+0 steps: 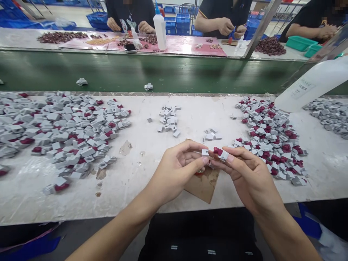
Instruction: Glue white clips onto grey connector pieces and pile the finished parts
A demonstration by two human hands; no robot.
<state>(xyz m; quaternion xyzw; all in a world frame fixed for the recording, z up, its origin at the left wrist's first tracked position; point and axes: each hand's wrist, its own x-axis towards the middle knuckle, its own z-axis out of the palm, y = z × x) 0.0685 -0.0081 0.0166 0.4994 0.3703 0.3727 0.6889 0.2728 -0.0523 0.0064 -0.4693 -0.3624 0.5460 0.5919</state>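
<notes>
My left hand (pixel 181 168) pinches a small grey plastic block (pixel 205 152) between thumb and fingers. Just to its right, my right hand (pixel 248 172) grips a grey-and-maroon plastic part (pixel 221 153), its maroon end pointing toward the left hand. A small gap separates the two pieces. Under the hands lies a piece of brown cardboard (pixel 205 185), with something round and orange-rimmed on it, mostly hidden by my fingers. A few loose grey blocks (pixel 212 135) sit just beyond my fingertips, and a small cluster of similar blocks (pixel 169 119) lies farther back to the left.
Large piles of grey-and-maroon parts spread at left (pixel 73 127) and right (pixel 274 137). A white bottle (pixel 312 83) leans at the right. Behind runs a green conveyor belt (pixel 114 72) carrying a few pieces. Across it, several people work at another table with a squeeze bottle (pixel 160 30).
</notes>
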